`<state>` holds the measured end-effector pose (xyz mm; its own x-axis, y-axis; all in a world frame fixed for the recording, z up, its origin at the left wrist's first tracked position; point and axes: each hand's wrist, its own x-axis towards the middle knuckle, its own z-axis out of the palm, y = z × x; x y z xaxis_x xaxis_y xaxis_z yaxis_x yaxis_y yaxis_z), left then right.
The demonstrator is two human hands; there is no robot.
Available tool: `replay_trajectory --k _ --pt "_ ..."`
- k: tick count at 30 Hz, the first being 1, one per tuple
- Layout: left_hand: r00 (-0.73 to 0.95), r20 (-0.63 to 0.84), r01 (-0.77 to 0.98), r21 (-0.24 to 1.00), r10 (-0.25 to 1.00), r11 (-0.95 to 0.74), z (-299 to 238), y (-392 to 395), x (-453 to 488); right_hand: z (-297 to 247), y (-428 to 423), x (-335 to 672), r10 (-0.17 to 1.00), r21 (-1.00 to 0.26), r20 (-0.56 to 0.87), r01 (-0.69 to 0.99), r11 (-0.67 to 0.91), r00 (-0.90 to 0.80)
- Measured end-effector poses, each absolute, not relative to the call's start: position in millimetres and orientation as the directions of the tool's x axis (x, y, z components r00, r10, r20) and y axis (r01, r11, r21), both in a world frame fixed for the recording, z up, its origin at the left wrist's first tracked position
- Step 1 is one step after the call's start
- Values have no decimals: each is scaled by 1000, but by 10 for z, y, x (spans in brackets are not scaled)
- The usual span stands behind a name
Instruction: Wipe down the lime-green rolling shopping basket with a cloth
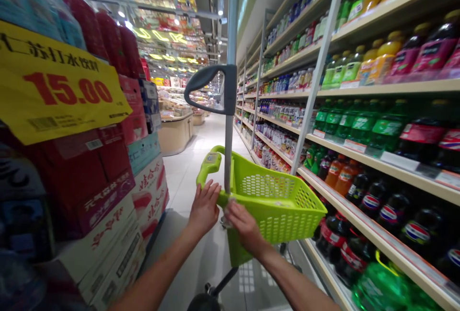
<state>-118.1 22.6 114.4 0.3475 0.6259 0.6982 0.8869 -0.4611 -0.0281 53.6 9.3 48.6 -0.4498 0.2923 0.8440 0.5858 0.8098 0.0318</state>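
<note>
A lime-green shopping cart basket [280, 224] with perforated walls stands in front of me, fixed to an upright grey pole [228, 153]. My left hand [205, 208] lies against the basket's looped green handle [209, 163], its fingers stretched out and close together. To the right of the pole, my right hand [241, 224] is at the basket's near rim. Its fingers are pinched on a small whitish tissue [229, 208], which is blurred. A grey hooked grip [212, 91] sits higher on the pole. I see no goods in the visible part of the basket.
Shelves [359, 150] of bottled drinks line the right side, close to the basket. Stacked drink cartons [108, 234] under a yellow price sign [61, 86] crowd the left. The tiled aisle [204, 138] runs ahead past a display counter [176, 131].
</note>
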Motion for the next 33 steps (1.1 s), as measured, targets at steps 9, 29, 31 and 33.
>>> replay_trajectory --k 9,29,31,33 --pt "347 702 889 -34 622 -457 1165 199 -1197 2506 706 308 -176 545 761 468 695 -625" --pt "332 690 894 -12 643 -448 1179 127 -1166 2749 684 430 -72 396 851 546 738 -520" --pt "333 695 892 -13 637 -452 1178 117 -1163 2399 591 432 -67 396 815 468 790 -575" --pt "332 703 890 -14 629 -455 1178 109 -1157 1926 467 428 -41 339 823 432 836 -566"
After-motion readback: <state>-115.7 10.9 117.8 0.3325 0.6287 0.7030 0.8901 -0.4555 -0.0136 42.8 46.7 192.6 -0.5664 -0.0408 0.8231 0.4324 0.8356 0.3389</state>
